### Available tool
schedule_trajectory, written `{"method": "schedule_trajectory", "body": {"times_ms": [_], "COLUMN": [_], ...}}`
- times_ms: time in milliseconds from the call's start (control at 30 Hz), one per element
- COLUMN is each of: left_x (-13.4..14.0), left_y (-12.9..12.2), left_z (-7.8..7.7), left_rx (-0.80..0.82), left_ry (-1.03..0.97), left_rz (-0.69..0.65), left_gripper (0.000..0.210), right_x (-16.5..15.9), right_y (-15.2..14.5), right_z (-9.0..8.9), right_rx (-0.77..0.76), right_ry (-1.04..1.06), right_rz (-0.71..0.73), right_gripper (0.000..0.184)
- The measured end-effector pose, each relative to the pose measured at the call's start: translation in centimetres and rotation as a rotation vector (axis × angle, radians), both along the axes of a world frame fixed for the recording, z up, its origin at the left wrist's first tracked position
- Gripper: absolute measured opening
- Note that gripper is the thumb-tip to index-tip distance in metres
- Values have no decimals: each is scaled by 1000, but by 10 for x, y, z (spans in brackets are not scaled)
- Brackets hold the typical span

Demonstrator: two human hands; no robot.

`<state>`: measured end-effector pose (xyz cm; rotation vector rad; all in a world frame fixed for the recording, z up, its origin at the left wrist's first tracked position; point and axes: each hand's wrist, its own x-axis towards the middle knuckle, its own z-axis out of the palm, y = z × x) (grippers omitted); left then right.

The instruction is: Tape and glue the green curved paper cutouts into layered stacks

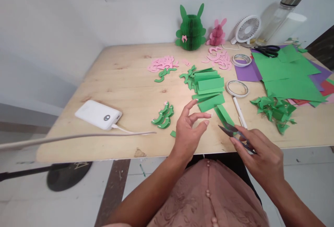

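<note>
My right hand grips a pair of scissors, whose dark blades point left with the tips slightly parted. A folded green paper strip lies right behind the blades. To the left, my left hand hovers over the table's front part, fingers apart and nothing visible between them. Beyond its fingertips rests a stack of folded green paper strips. Curved green paper pieces with whitish patches are piled left of that hand, and a small green scrap pokes out beside its wrist.
A white power bank with a cable sits at the left. Tape rolls, a white pen, green scraps and coloured sheets occupy the right. Paper figures, a small fan and a bottle stand behind.
</note>
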<state>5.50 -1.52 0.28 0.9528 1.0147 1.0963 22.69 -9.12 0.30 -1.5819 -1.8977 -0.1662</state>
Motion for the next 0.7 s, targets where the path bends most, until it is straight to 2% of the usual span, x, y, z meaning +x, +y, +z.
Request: {"method": "schedule_trajectory", "body": {"times_ms": [167,433,567,700], "left_x": [0,-1,-1,0], "left_y": [-3,-6,-9,-13], "left_z": [0,2,-1,-2], "left_rx": [17,-16,-37,-77], "left_ry": [-27,-50,-53,-48], "left_rz": [7,6,3,4], "left_gripper": [61,56,54,53], "right_x": [14,48,62,70], "right_y": [-2,3,10,18], "right_z": [-2,-15,-27,-37], "right_rx": [-48,-97,-66,-3], "right_ry": [25,8,-62,-146], "right_rz": [-140,-287,-320,-416], "right_gripper": [23,30,32,32]}}
